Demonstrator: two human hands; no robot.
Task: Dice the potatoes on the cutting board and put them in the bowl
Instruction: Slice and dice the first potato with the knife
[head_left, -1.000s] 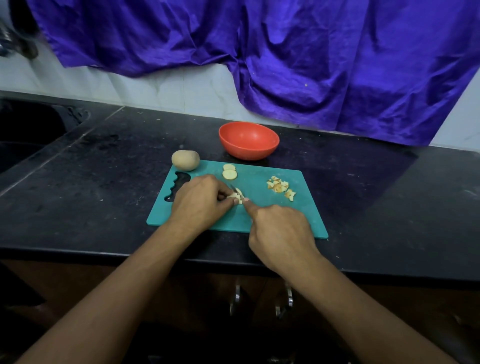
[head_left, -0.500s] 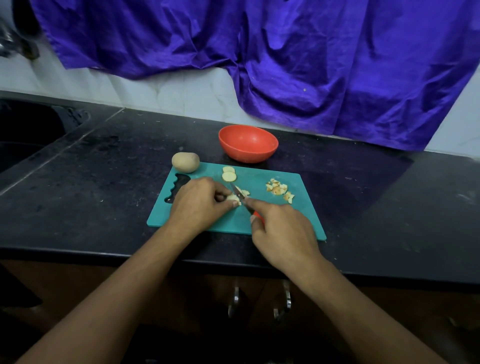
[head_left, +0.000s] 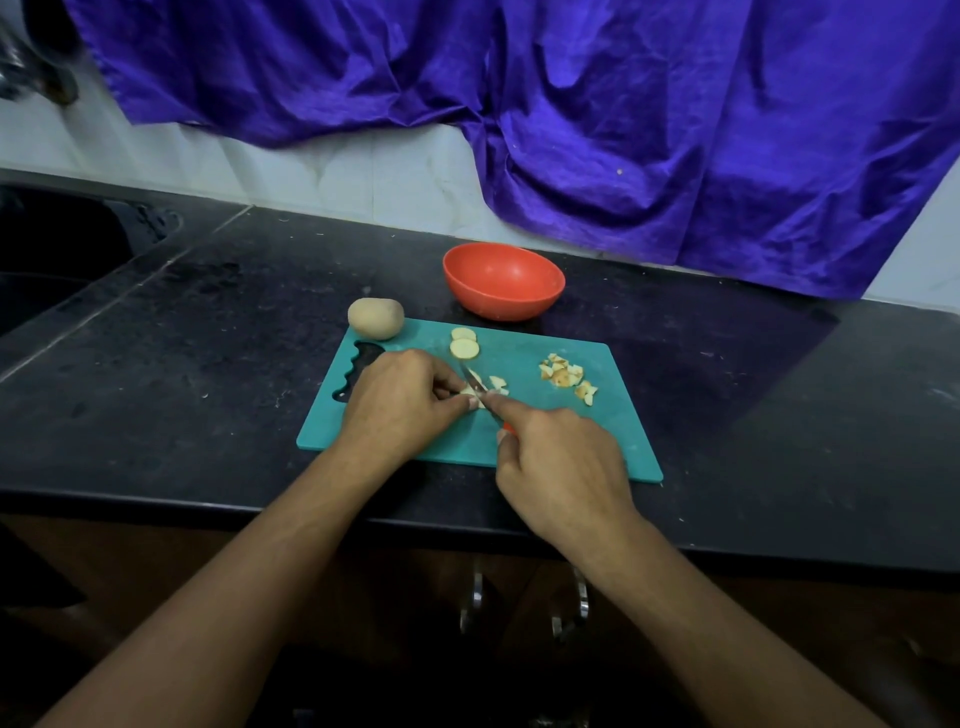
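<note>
- Black stone counter (head_left: 208, 364) carries a teal cutting board (head_left: 571, 441), and the work sits at that board's middle.
- There the left hand (head_left: 400, 405), fingers curled, pins a potato slice (head_left: 470, 391) flat. The right hand (head_left: 561, 462) is wrapped round a red-handled knife (head_left: 475, 382), forefinger stretched along it. The blade is down at the slice, close to the left fingertips.
- A few cut bits (head_left: 497, 383) lie just right of the blade. A small heap of diced pieces (head_left: 563, 375) sits toward the board's right side, and two round slices (head_left: 464, 343) wait near its far edge.
- One whole potato (head_left: 375, 318) rests uncut at the board's far left corner.
- A red bowl (head_left: 503, 280) stands just beyond the board's far edge and looks empty.
- Dicing seems to be in hand, with much left to do. The next move calls for short downward cuts with the left fingertips tucked back from the blade.
- A purple cloth (head_left: 623, 104) hangs on the wall beyond the board.
</note>
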